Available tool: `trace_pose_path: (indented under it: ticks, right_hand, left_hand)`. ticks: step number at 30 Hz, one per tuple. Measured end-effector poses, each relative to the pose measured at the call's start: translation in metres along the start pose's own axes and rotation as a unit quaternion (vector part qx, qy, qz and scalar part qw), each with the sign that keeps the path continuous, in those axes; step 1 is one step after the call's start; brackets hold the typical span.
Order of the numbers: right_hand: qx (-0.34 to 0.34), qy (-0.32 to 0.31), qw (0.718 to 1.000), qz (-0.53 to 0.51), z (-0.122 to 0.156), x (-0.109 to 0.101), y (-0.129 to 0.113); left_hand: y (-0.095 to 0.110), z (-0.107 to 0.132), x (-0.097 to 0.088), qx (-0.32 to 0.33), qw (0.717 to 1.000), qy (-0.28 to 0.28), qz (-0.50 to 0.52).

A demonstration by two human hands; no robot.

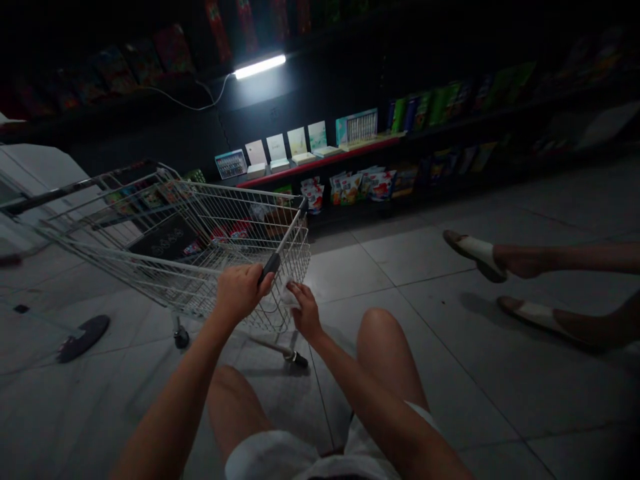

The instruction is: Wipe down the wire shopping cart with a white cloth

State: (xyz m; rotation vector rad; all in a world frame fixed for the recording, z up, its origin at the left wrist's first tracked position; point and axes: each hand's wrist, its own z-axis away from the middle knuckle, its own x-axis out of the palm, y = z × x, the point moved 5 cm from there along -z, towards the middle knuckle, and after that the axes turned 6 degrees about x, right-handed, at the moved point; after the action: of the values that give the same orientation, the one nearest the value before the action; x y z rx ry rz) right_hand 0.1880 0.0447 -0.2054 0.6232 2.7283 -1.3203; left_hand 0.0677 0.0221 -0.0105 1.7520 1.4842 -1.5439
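Note:
A wire shopping cart [240, 200] stands just in front of me, its front end turned toward my knees. My left hand [241, 290] is closed round the top rim at the cart's near corner, beside a dark plastic corner piece [271, 265]. In my right hand [306, 310] is a crumpled white cloth or tissue [289, 297], pinched in the fingers close against the wire end of the cart. From this angle I cannot tell whether the cloth touches the wires. The cart's basket shows bare wire mesh.
Dark shelves hold books [297, 143] and bagged snacks [380, 183] under a lit tube lamp [260, 67]. Another person's feet in flat shoes [475, 252] are on the tiled floor at right. A round post base [85, 338] stands at left; a cart wheel [297, 360] is near my knees.

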Motion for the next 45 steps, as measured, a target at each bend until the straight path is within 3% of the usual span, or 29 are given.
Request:
trace_pose_path:
  ticks: [4, 7, 9, 14, 16, 18, 21, 26, 29, 32, 34, 36, 39, 42, 45]
  right_hand:
    - [0.013, 0.056, 0.998, 0.015, -0.062, -0.015, -0.019]
    - [0.014, 0.066, 0.998, 0.011, -0.087, -0.006, -0.034]
    - [0.015, 0.067, 0.998, 0.012, -0.075, 0.007, -0.039]
    - [-0.013, 0.049, 0.998, 0.033, 0.000, 0.036, -0.049]
    - [-0.033, 0.027, 0.998, 0.053, 0.016, 0.039, -0.047]
    - [-0.073, -0.008, 0.994, 0.076, 0.015, 0.038, -0.038]
    - [-0.174, -0.044, 0.978, 0.107, -0.007, 0.029, -0.018]
    - [-0.303, -0.043, 0.945, 0.113, -0.041, 0.008, 0.013]
    - [-0.252, -0.030, 0.961, 0.111, -0.053, -0.002, 0.035]
    - [-0.109, 0.020, 0.989, 0.100, -0.065, -0.007, 0.059]
    - [-0.024, 0.039, 0.996, 0.076, -0.066, 0.000, 0.064]
    - [0.030, 0.044, 0.998, 0.046, -0.052, 0.016, 0.054]
    - [0.060, 0.047, 0.997, 0.017, -0.006, 0.040, 0.020]
    - [0.002, 0.008, 1.000, 0.017, 0.046, 0.052, -0.008]
    - [-0.083, -0.055, 0.994, 0.045, 0.059, 0.045, -0.001]
  left_hand:
    - [-0.007, 0.002, 0.003, -0.005, 1.000, 0.022, 0.005]
    - [-0.011, 0.002, 0.006, -0.007, 0.999, 0.038, 0.005]
    - [-0.011, 0.002, 0.007, -0.006, 0.999, 0.041, 0.002]
    - [-0.014, 0.004, 0.009, -0.009, 0.999, 0.052, -0.011]
    - [-0.016, 0.007, 0.009, -0.011, 0.998, 0.054, -0.015]
    - [-0.017, 0.010, 0.010, -0.008, 0.998, 0.055, -0.012]
    - [-0.019, 0.012, 0.009, 0.000, 0.998, 0.060, 0.001]
    - [-0.018, 0.009, 0.009, -0.001, 0.996, 0.084, 0.002]
    - [-0.015, 0.006, 0.011, 0.003, 0.995, 0.100, 0.006]
    - [-0.014, 0.005, 0.011, 0.012, 0.993, 0.119, 0.005]
    - [-0.014, 0.005, 0.010, 0.018, 0.991, 0.129, 0.003]
    - [-0.013, 0.006, 0.010, 0.019, 0.991, 0.134, -0.001]
    - [-0.014, 0.005, 0.009, 0.017, 0.991, 0.129, -0.005]
    - [-0.015, 0.005, 0.011, 0.005, 0.994, 0.113, -0.008]
    - [-0.016, 0.006, 0.011, 0.004, 0.995, 0.103, -0.013]
